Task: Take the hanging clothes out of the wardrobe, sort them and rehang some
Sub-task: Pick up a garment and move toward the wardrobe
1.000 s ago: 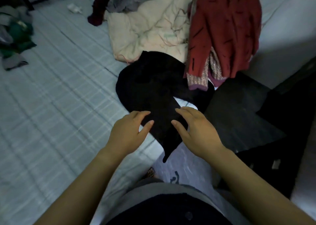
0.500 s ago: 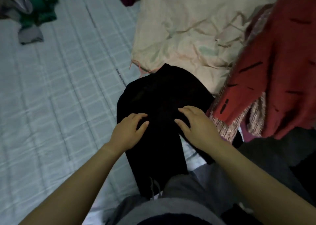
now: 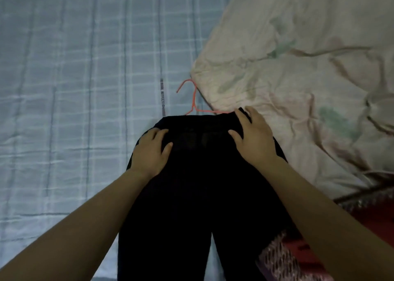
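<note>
Room: bare bed sheet point(image 3: 74, 110) left of black garment point(image 3: 191, 195); cream quilt point(image 3: 298, 67) against its right edge.
Hanger: orange hanger point(image 3: 194, 97) juts from its top edge.
Hands: left hand point(image 3: 149, 150), right hand point(image 3: 253, 135) press its top corners, fingers spread.

**Lettering on the bed sheet point(image 3: 64, 88).** A single word, "AFFECTION" point(image 3: 162, 98), stands in small dark capitals on a narrow grey stripe of the pale checked cloth. The letters run lengthwise along the stripe, so that from the head view the word reads sideways. On the same stripe, just beyond the word, lies a shorter group of marks point(image 3: 161, 84), too blurred to read. The stripe passes just left of the pink hanger point(image 3: 194, 95).
</note>
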